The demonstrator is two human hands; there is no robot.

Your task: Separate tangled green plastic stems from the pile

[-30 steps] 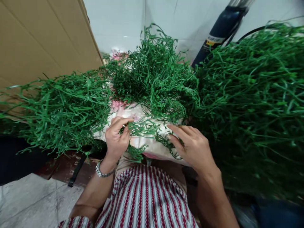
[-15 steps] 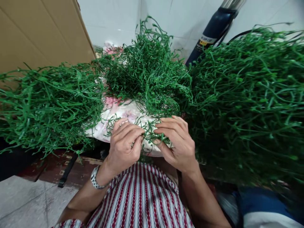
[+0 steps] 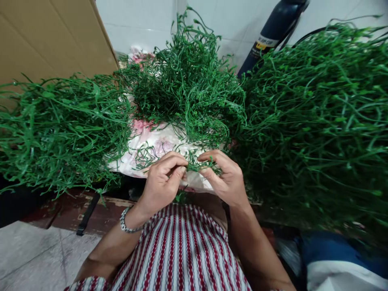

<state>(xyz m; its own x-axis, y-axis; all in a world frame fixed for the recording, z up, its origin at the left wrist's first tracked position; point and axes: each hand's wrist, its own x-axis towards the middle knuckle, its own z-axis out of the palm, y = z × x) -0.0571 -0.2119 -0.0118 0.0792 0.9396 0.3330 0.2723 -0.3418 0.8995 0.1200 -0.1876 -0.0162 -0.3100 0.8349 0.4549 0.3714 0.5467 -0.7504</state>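
Biggest thing in view: a huge heap of green plastic stems (image 3: 315, 121) filling the right side, a dense tangle rising from the lower right up to the top edge. On the left lies a second heap of stems (image 3: 60, 129), flatter, its strands fanning out sideways. Behind that one leans a brown cardboard box (image 3: 45, 36), taking the top left corner. In the middle, a smaller, darker clump of stems (image 3: 188, 89) stands up in curls against the white tiled wall (image 3: 142, 20). A dark blue cylinder with a yellow label (image 3: 269, 36) leans against the wall between the middle clump and the right heap. Under the middle clump sits a floral cushion (image 3: 154, 143), white with pink blooms, a few loose strands strewn over it. Close to the camera is the person's red-and-white striped shirt (image 3: 182, 250), with grey floor (image 3: 30, 254) to the lower left.

Now the hands, meeting just over the near edge of the cushion. The left hand (image 3: 162, 184), a metal bracelet (image 3: 129, 224) on its wrist, has thumb and forefinger pinched on a small green sprig (image 3: 197, 165). The right hand (image 3: 227, 180) pinches the other end of that same sprig, fingers curled over it. The sprig spans the small gap between both sets of fingertips, clamped at each end.
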